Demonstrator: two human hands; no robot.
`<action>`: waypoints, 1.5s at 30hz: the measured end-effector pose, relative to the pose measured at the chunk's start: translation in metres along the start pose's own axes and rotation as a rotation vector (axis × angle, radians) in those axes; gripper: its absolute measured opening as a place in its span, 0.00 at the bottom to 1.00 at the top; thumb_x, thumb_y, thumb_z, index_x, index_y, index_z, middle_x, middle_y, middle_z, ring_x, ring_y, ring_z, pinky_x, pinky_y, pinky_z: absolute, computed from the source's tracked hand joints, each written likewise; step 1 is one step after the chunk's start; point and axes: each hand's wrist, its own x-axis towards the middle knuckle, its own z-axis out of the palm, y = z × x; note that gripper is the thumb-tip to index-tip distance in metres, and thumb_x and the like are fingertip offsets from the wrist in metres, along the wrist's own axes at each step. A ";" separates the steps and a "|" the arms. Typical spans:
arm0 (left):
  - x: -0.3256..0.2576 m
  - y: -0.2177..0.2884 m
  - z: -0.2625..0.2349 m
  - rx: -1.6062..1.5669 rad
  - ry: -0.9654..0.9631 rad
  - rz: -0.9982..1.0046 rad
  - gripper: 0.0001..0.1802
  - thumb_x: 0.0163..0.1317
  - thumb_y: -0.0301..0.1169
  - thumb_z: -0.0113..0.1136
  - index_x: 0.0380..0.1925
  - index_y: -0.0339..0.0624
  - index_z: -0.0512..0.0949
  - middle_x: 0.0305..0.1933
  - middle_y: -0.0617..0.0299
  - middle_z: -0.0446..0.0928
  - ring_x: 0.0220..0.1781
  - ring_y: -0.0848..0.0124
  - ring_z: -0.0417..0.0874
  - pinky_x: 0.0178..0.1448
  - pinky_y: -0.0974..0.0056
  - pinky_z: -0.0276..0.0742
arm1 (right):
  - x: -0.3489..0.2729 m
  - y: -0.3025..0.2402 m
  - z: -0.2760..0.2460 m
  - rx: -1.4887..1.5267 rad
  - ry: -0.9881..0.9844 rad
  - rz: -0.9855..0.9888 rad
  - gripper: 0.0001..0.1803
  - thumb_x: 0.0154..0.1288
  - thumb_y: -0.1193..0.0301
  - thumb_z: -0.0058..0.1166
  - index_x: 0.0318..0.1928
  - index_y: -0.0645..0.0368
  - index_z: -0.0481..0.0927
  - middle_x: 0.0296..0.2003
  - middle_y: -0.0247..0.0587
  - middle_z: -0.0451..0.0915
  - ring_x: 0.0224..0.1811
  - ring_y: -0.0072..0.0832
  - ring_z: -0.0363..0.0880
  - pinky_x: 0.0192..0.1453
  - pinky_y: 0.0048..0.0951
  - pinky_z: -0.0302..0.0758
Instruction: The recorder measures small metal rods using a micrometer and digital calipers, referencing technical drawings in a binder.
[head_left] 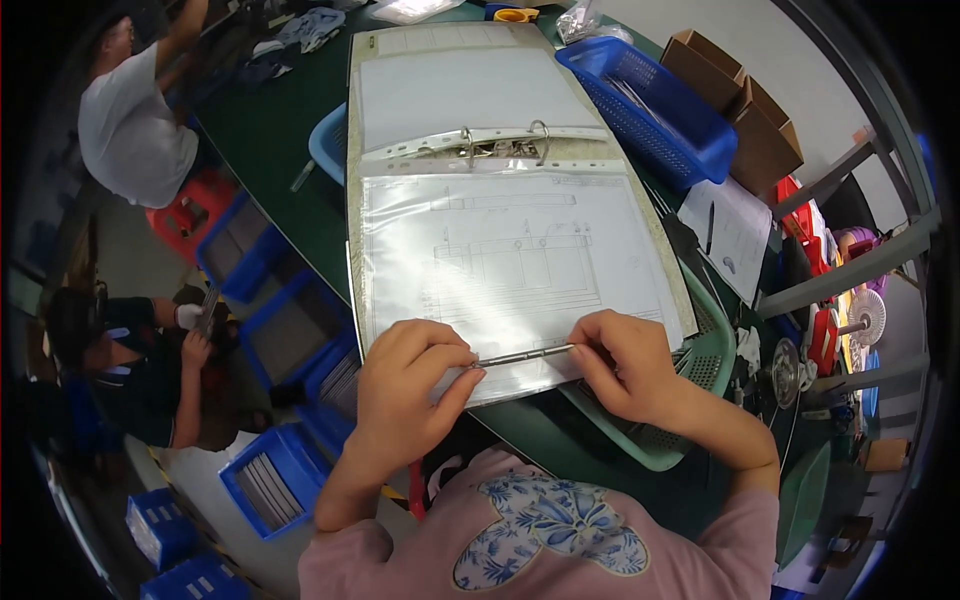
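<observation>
A thin metal rod [525, 355] is held level between my two hands. My left hand [415, 385] pinches its left end between thumb and fingers. At the other end, my right hand [625, 365] has thumb and forefinger closed on it. Directly beneath lies an open ring binder [480, 105] with metal rings. Its lower page is a technical drawing [515, 250] in a shiny clear sleeve. The rod is over the bottom edge of that sleeve.
A green basket [660, 458] sits partly under the binder at right. Beyond are a blue basket [715, 160] holding thin pieces, cardboard boxes [770, 140] and a paper sheet with a pen [711, 228]. At left, two people work near blue bins [275, 480] and a red stool [195, 215].
</observation>
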 end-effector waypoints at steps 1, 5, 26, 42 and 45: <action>-0.003 0.002 0.002 -0.046 0.030 -0.022 0.08 0.40 0.20 0.61 0.24 0.37 0.75 0.28 0.57 0.74 0.33 0.63 0.75 0.42 0.63 0.70 | -0.004 -0.002 -0.001 0.048 -0.038 0.045 0.04 0.52 0.77 0.51 0.30 0.62 0.72 0.17 0.38 0.71 0.15 0.26 0.70 0.21 0.23 0.66; -0.009 -0.003 0.015 -0.193 0.157 -0.020 0.06 0.42 0.20 0.60 0.22 0.38 0.74 0.25 0.59 0.72 0.27 0.63 0.74 0.30 0.65 0.68 | -0.009 0.000 0.002 0.134 -0.083 0.150 0.03 0.54 0.74 0.51 0.30 0.59 0.72 0.19 0.38 0.72 0.18 0.30 0.72 0.22 0.26 0.66; -0.019 -0.011 0.020 -0.144 0.135 -0.036 0.05 0.40 0.23 0.61 0.20 0.40 0.74 0.27 0.59 0.74 0.31 0.62 0.76 0.50 0.52 0.69 | -0.013 0.010 0.020 0.042 -0.085 0.056 0.05 0.51 0.72 0.53 0.29 0.57 0.73 0.19 0.37 0.71 0.18 0.31 0.70 0.22 0.27 0.65; -0.020 -0.010 0.023 -0.121 0.149 -0.040 0.06 0.39 0.22 0.61 0.20 0.39 0.75 0.26 0.57 0.75 0.31 0.61 0.77 0.49 0.53 0.70 | -0.016 0.010 0.018 0.038 -0.112 0.073 0.05 0.53 0.70 0.51 0.31 0.56 0.72 0.20 0.36 0.72 0.23 0.33 0.73 0.25 0.30 0.68; -0.020 -0.010 0.024 -0.125 0.152 -0.033 0.06 0.38 0.22 0.61 0.20 0.39 0.75 0.26 0.57 0.75 0.31 0.61 0.77 0.49 0.53 0.70 | -0.016 0.010 0.018 0.028 -0.117 0.074 0.05 0.53 0.70 0.51 0.31 0.56 0.72 0.20 0.36 0.73 0.23 0.34 0.73 0.25 0.30 0.68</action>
